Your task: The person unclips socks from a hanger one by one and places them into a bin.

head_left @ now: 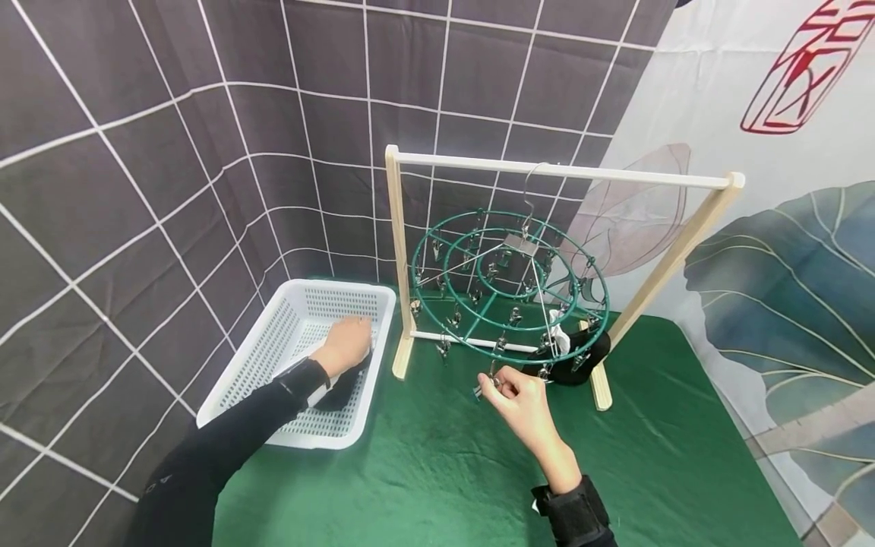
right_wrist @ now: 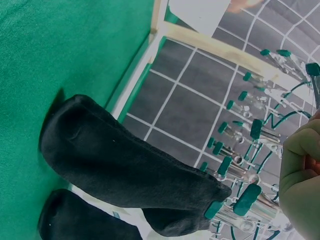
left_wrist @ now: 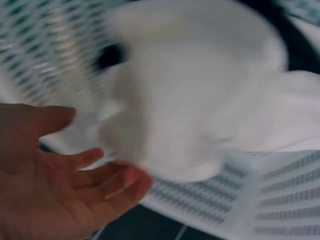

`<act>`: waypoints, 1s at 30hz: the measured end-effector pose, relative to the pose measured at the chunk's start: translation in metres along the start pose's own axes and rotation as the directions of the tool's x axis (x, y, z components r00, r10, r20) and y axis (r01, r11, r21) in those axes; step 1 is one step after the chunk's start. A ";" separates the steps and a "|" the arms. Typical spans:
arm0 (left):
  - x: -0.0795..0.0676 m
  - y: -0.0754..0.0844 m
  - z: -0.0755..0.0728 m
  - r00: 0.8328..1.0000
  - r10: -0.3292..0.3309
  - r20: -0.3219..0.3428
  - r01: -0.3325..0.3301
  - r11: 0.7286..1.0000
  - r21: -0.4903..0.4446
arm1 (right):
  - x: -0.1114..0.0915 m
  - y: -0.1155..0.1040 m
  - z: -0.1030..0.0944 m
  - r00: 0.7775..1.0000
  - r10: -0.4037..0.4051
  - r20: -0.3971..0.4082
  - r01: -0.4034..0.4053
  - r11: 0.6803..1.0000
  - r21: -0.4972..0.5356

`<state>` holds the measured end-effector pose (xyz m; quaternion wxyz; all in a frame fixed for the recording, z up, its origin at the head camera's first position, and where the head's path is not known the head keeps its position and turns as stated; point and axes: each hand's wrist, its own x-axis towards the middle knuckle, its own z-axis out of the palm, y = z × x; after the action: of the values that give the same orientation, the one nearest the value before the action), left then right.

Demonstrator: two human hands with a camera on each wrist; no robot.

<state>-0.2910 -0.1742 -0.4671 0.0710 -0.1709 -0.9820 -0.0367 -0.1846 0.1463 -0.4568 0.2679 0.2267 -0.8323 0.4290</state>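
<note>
My left hand [head_left: 347, 346] reaches down into a white plastic basket [head_left: 295, 438]. In the left wrist view its fingers are spread loosely, fingertips right at the edge of a blurred white sock [left_wrist: 195, 95]; dark cloth [head_left: 340, 391] lies in the basket too. My right hand [head_left: 522, 399] pinches a metal clip [head_left: 478, 392] at the near rim of a round green drying hanger [head_left: 465, 340]. Close by, a black sock [right_wrist: 125, 160] hangs from clips on the hanger, with a second black sock [right_wrist: 82, 220] and white fabric [head_left: 559, 334] beside it.
The hanger hooks onto the white bar [head_left: 472, 162] of a wooden stand [head_left: 398, 251]. Several metal clips with green tips [right_wrist: 248, 199] dangle from its rings. A green cloth [head_left: 424, 471] covers the table, and a dark checked curtain [head_left: 328, 121] stands behind.
</note>
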 end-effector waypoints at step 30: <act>-0.006 0.150 -0.056 0.358 0.633 -0.687 -0.724 0.653 0.224 | 0.001 -0.008 0.003 1.000 -0.001 0.008 0.001 1.000 0.003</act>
<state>-0.2268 -0.0409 -0.4053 0.4448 -0.5356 -0.7069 -0.1249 -0.1814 0.1391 -0.4531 0.2646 0.2294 -0.8325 0.4293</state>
